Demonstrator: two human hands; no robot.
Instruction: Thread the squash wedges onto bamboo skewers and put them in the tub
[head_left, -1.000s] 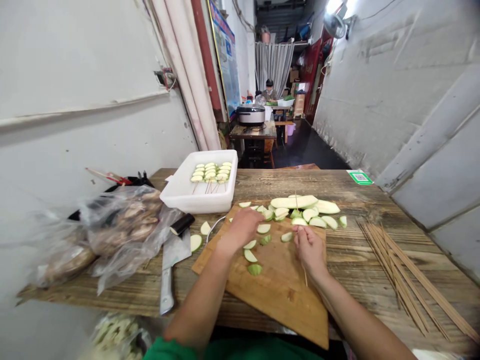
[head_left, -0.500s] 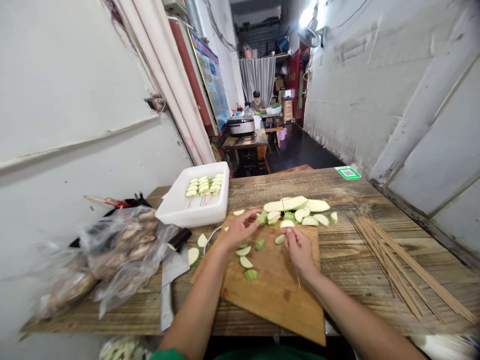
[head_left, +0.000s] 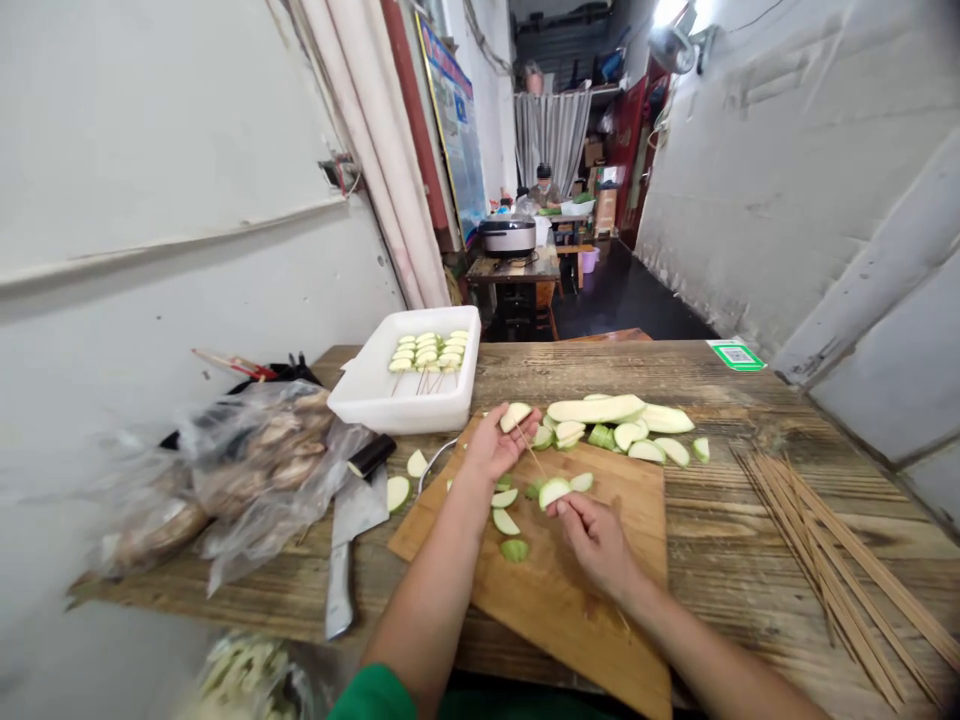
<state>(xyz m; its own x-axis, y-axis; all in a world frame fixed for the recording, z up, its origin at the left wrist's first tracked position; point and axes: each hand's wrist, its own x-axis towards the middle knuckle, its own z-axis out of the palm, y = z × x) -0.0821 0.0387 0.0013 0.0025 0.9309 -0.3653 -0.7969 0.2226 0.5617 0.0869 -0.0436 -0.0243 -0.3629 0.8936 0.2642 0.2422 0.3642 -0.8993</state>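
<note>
My left hand [head_left: 495, 447] is half turned up above the far left of the cutting board [head_left: 570, 620], a pale half-round slice of green-skinned squash [head_left: 516, 416] between thumb and fingers. My right hand [head_left: 598, 538], lower and to the right, pinches another squash slice [head_left: 555, 492] that sits on a thin wooden skewer [head_left: 531, 450]. The skewer slants up from this slice toward the one in my left hand; whether its tip has entered that one I cannot tell. Several loose slices [head_left: 506, 521] lie on the board between my arms.
Long squash pieces [head_left: 596, 409] and more slices lie behind the board. Bare skewers [head_left: 832, 570] fan out at right. A white tub [head_left: 405, 415] with skewered slices stands at back left, near a cleaver [head_left: 341, 580] and a plastic bag of mushrooms [head_left: 277, 450]. A person sits far back.
My left hand has picked up a squash slice and turned upward. My right hand has come lower with its slice, its skewer now slanting toward the left hand. The view has shifted left.
</note>
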